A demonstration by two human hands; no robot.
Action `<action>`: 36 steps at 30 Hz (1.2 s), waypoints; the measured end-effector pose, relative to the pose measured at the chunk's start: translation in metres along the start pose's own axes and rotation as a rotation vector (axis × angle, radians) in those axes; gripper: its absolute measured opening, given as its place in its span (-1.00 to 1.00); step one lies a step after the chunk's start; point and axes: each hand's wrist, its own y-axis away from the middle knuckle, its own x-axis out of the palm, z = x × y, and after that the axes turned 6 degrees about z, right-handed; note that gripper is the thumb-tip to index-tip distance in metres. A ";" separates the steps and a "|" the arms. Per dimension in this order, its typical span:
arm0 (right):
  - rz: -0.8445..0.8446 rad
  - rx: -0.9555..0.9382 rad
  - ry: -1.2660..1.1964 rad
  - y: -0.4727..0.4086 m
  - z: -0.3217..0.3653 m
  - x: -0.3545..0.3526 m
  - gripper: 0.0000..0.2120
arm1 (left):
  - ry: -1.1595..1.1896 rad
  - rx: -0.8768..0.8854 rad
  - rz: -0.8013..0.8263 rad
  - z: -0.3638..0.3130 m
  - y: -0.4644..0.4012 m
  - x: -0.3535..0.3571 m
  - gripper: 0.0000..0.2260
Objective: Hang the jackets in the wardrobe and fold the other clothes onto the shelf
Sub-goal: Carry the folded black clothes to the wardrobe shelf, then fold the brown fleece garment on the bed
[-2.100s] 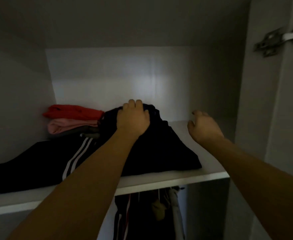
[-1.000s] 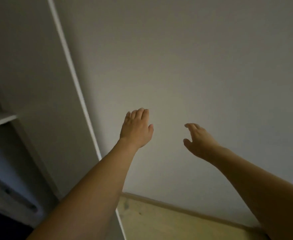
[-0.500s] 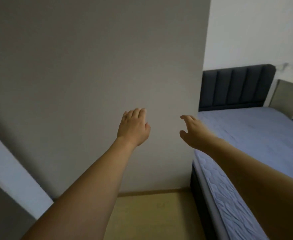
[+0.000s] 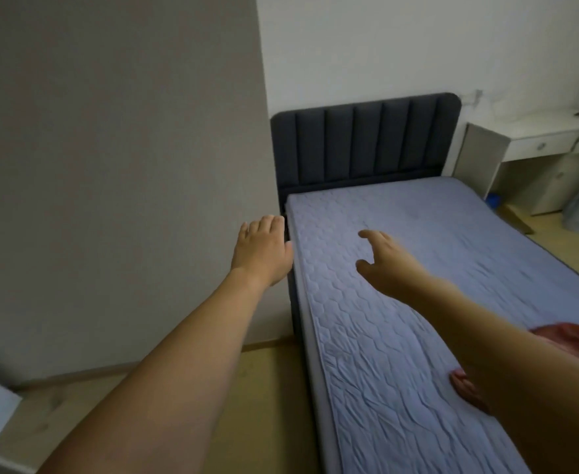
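Note:
Both my arms stretch forward in the air and hold nothing. My left hand (image 4: 262, 253) hovers with relaxed fingers in front of the grey wall, just left of the bed's edge. My right hand (image 4: 389, 260) hovers over the blue mattress (image 4: 418, 285), its fingers spread and loose. A pink-red garment (image 4: 568, 338) lies on the bed at the lower right, partly hidden behind my right forearm. The wardrobe and its shelf are out of view.
A dark padded headboard (image 4: 366, 145) stands at the far end of the bed. A white desk with drawers (image 4: 541, 142) sits at the back right. A pale wooden floor (image 4: 264, 388) runs between the wall and the bed.
My view has swung right, from the wardrobe shelf past the wall to the bed. My left hand has let go of the dark clothes on the shelf. Both hands stay raised and empty.

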 end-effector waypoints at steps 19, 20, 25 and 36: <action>0.204 0.372 0.040 -0.004 -0.520 -0.127 -0.42 | 0.082 0.069 0.237 -0.426 -0.158 0.203 -0.57; 0.215 0.408 0.041 -0.008 -0.559 -0.119 -0.42 | 0.123 0.050 0.264 -0.449 -0.166 0.232 -0.57; 0.282 0.520 0.038 -0.024 -0.754 -0.037 -0.49 | 0.279 0.031 0.514 -0.568 -0.183 0.405 -0.56; 0.462 0.727 0.205 -0.011 -1.019 0.163 -0.09 | 0.207 0.074 0.946 -0.707 -0.153 0.700 -0.24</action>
